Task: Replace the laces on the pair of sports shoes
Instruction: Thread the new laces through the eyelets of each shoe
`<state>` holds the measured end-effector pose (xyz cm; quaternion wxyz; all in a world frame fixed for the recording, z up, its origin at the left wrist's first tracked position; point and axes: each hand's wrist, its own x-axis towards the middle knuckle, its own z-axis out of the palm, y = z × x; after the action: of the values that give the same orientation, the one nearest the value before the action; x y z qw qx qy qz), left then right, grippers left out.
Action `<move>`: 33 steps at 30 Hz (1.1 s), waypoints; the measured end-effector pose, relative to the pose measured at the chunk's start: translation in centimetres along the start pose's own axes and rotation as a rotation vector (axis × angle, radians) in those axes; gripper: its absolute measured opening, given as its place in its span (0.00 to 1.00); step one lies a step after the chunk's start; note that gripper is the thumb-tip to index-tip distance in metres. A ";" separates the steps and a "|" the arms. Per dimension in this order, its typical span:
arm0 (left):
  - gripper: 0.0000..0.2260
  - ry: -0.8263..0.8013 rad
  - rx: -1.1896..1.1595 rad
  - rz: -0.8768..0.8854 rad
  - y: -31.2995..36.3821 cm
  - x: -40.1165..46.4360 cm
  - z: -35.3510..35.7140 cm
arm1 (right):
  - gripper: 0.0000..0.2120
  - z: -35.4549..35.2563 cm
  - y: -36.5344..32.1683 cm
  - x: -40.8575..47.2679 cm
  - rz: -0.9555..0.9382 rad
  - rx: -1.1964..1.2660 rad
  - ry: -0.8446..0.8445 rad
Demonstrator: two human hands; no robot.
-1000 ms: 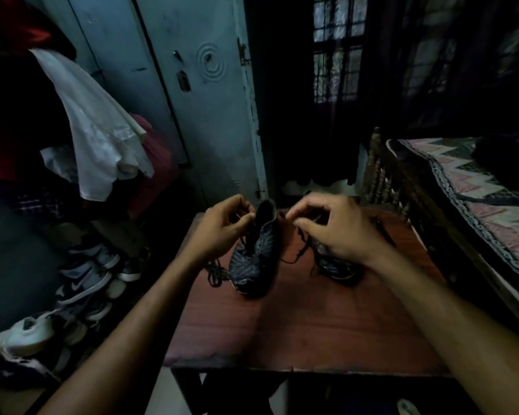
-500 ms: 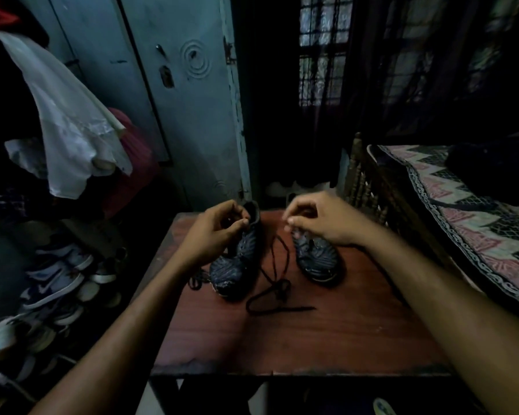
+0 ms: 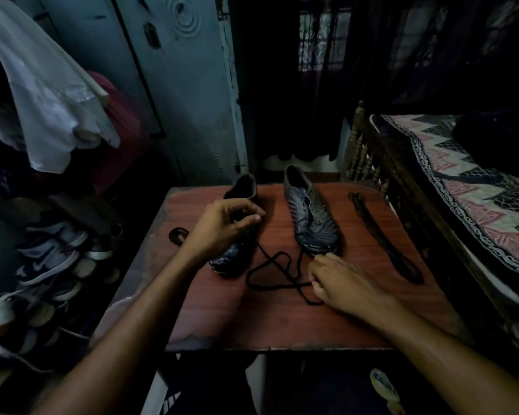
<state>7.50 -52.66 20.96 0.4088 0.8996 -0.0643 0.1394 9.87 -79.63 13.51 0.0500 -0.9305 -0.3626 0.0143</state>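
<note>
Laces are coming out, by the look of it; two dark sports shoes stand on the reddish wooden table (image 3: 282,324), toes toward the person. The left hand (image 3: 222,232) sits over the left shoe (image 3: 240,250), thumb and fingertips pinched at its eyelet area, probably on the black lace (image 3: 270,265), which trails off the shoe and loops across the table; the light is too dim to be sure. The right hand (image 3: 339,283) rests low just in front of the toe of the right shoe (image 3: 309,217), fingers curled on the loose end of that lace. The right shoe shows bare eyelets, so I judge it already unlaced. A second dark lace (image 3: 384,238) lies stretched out right of it, well apart from both hands; a small dark coil (image 3: 177,235) lies at the table's left edge. Next move, I'd say: draw the loose lace clear of the left shoe, then thread a fresh one.
</note>
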 end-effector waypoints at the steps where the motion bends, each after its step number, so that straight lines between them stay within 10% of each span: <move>1: 0.04 -0.001 -0.005 -0.005 0.1 -0.1 0.3 | 0.04 -0.5 0.0 0.1 0.014 0.041 0.001; 18: 0.03 -0.109 0.121 -0.016 -0.8 -3.2 1.5 | 0.08 0.6 -4.4 1.8 -0.130 -0.056 0.076; 23: 0.03 -0.054 -0.123 -0.043 -1.2 -3.3 0.3 | 0.02 -5.0 -4.9 4.1 -0.153 0.374 0.184; 33: 0.05 0.018 -0.666 -0.159 1.0 -3.1 -1.0 | 0.11 -13.4 -7.2 8.3 -0.204 0.494 0.264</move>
<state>4.11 -52.61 21.37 0.6901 0.7178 -0.0326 0.0863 11.93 -69.87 27.69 0.3230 -0.8427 -0.4300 -0.0240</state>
